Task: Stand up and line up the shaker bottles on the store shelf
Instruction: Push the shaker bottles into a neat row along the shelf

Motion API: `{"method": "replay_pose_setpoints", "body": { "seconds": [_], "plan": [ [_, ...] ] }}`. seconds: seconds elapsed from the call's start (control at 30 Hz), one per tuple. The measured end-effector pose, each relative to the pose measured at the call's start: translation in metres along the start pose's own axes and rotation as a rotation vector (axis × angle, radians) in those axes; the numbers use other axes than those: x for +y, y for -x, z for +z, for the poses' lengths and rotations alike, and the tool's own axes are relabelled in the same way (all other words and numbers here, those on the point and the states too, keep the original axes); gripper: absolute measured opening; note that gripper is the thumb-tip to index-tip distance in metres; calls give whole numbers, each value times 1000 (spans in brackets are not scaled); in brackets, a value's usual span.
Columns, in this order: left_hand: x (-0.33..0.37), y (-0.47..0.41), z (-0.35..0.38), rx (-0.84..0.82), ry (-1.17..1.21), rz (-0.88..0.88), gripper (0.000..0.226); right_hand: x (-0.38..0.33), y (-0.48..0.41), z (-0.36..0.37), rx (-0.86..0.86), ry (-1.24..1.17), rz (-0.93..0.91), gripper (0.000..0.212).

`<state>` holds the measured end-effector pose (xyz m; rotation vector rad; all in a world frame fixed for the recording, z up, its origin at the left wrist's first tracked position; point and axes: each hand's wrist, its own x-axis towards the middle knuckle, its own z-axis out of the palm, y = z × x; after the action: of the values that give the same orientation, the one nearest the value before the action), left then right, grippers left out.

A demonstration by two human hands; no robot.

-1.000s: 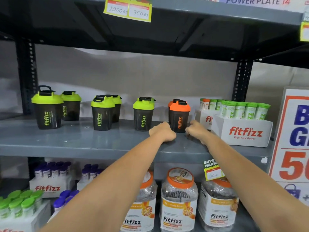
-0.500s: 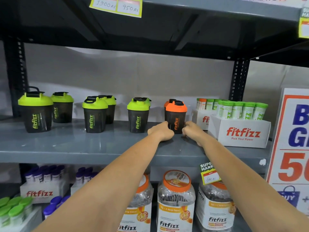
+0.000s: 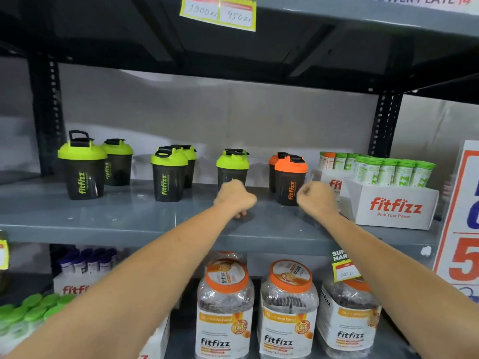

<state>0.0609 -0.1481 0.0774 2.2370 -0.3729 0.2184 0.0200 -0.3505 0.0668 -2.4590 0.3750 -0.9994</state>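
Note:
Several dark shaker bottles stand upright on the grey shelf (image 3: 108, 216): green-lidded pairs at the left (image 3: 83, 169) and middle (image 3: 168, 174), one green-lidded bottle (image 3: 232, 165) behind my left hand, and two orange-lidded bottles (image 3: 290, 180). My left hand (image 3: 234, 198) is a closed fist resting on the shelf in front of the single green-lidded bottle. My right hand (image 3: 317, 199) is a closed fist just right of the front orange-lidded bottle, close to it; contact cannot be told. Neither hand visibly holds anything.
A white fitfizz box (image 3: 391, 203) of green-capped tubes stands at the right, a second one behind it. A large sign (image 3: 464, 216) is at the far right. Jars (image 3: 224, 307) and tube boxes fill the lower shelf. The upper shelf carries a yellow price tag (image 3: 219, 11).
My hands have drawn apart: the left fist now sits in front of the green-lidded bottle, the right beside the orange one. The view has shifted slightly.

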Motion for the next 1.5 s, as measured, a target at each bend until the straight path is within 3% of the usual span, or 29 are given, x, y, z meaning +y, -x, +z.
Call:
{"method": "replay_pose_setpoints", "body": {
  "seconds": [0.1,0.17,0.23,0.27,0.37,0.53,1.03,1.1,1.2,1.33,1.43,1.5],
  "plan": [
    [-40,-6,-33,149,7,-112,15,-43,9,19,-66,-122,13,18],
    [-49,-6,-40,129,33,-158,14,-76,10,38,-127,-267,94,22],
    [-48,-7,-39,82,13,-138,16,-102,10,56,-221,-370,208,45],
    [-47,-8,-37,76,-9,-120,30,-108,10,63,-261,-387,257,59],
    [-48,-12,-35,27,-29,-87,49,-112,11,72,-361,-286,272,65],
    [-44,-13,-34,-32,-76,-42,37,-113,11,78,-491,-169,157,62],
    [-46,-10,-33,-20,-166,-31,45,-113,18,69,-457,-123,142,53],
    [-47,0,-43,-21,-141,-5,29,-112,21,67,-401,-104,136,42],
    [-69,8,-75,-66,-122,4,15,-112,27,65,-309,-51,39,3],
    [-123,9,-137,39,-83,-151,18,-134,41,69,-242,-63,-88,18],
    [-148,6,-159,175,-61,-147,7,-181,49,87,-289,-249,-26,22],
    [-155,1,-156,221,-28,-116,30,-214,52,102,-337,-372,57,44]
  ]
}}
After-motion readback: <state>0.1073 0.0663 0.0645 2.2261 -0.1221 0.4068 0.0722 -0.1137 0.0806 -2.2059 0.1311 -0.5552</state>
